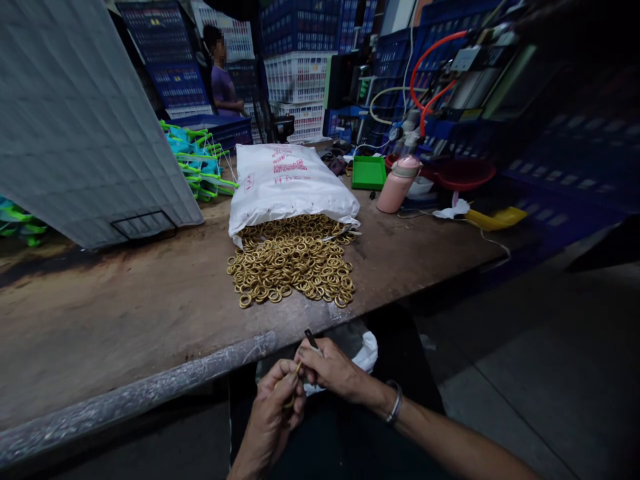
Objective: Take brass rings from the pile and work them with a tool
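Note:
Just off the table's front edge, my left hand [277, 393] is closed with a brass-coloured ring [299, 367] pinched between thumb and fingers. Right beside it, my right hand [330, 367] grips a small dark-tipped knife-like tool [313, 342], whose working end is hidden by the fingers. Both hands meet at the ring, above my lap. On the table lies a heap of brass-coloured rings [295, 267], spilling from the mouth of a white woven sack [295, 180] with red print. White plastic [367, 352] shows behind my right wrist.
A brown table [165, 300] carries a grey panel [95, 127] at left, green hangers [205, 167], a green tray [369, 173], a pink bottle [399, 183] and a red bowl [465, 175]. Stacked crates [300, 80] and a person [225, 87] are behind.

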Tool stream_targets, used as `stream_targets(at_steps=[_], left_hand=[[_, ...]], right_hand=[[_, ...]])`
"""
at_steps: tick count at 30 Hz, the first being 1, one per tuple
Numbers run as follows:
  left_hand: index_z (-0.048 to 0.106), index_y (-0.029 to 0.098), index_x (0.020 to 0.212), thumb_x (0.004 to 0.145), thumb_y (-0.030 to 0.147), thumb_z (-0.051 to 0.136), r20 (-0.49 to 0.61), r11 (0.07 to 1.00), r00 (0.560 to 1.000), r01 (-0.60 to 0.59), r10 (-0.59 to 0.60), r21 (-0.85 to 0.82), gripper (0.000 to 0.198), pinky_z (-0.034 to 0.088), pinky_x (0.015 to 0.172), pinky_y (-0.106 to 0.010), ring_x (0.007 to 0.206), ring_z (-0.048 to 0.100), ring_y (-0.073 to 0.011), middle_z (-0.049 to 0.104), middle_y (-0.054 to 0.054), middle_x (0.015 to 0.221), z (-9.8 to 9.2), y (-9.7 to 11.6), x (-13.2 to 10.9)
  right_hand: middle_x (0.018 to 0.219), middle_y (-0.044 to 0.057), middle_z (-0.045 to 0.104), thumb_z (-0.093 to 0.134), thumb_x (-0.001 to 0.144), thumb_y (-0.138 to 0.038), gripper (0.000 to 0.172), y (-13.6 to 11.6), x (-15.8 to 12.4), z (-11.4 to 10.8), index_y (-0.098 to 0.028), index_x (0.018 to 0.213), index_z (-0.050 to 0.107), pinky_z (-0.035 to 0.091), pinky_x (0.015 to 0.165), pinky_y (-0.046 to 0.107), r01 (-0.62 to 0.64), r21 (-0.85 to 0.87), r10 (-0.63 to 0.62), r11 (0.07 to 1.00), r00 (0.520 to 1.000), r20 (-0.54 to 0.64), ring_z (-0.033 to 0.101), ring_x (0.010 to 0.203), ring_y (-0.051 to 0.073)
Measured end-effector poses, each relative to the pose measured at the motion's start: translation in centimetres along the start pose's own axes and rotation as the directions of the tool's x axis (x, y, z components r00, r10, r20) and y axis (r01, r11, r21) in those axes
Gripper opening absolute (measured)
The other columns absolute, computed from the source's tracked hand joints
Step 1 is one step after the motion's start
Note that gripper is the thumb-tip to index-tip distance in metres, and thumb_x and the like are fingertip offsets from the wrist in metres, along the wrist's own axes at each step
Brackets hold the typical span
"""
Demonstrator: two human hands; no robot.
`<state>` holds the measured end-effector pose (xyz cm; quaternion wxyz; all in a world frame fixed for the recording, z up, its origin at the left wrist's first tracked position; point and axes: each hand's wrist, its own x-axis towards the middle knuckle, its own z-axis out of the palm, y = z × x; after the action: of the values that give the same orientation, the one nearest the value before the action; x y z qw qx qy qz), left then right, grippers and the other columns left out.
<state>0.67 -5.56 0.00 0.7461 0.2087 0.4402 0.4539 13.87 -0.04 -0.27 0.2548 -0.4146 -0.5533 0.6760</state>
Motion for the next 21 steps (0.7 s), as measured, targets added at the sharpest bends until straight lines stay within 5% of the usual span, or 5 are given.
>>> stream_targets(at_steps=[14,21], left_hand=[[0.052,0.016,0.071,0.072,0.028,0.060,0.074,0.980,0.997,0.042,-0.028,-0.196,0.015,0.019,0.036,-0.015,0.043,0.035,-0.0031,0.044,0.004,0.060,-0.6,-0.6,0.1],[0.053,0.014,0.074,0.065,0.024,0.066,-0.020,0.927,0.978,0.188,-0.206,-0.326,0.019,0.016,0.034,-0.013,0.040,0.041,-0.0031,0.049,0.003,0.055,-2.0,-1.7,1.1]], right_hand=[[0.045,-0.008,0.038,0.035,0.084,-0.039,0.033,1.1,-0.1,0.2,-0.014,0.068,0.051,0.018,0.034,0.017,-0.076,0.090,0.077,0.993,0.997,-0.001,0.025,0.032,0.003],[0.048,-0.005,0.044,0.039,0.080,-0.028,0.022,2.0,0.1,-0.2,-0.015,0.067,0.051,0.029,0.044,0.017,0.014,-0.181,-0.049,0.983,0.980,-0.193,0.038,0.044,0.006]])
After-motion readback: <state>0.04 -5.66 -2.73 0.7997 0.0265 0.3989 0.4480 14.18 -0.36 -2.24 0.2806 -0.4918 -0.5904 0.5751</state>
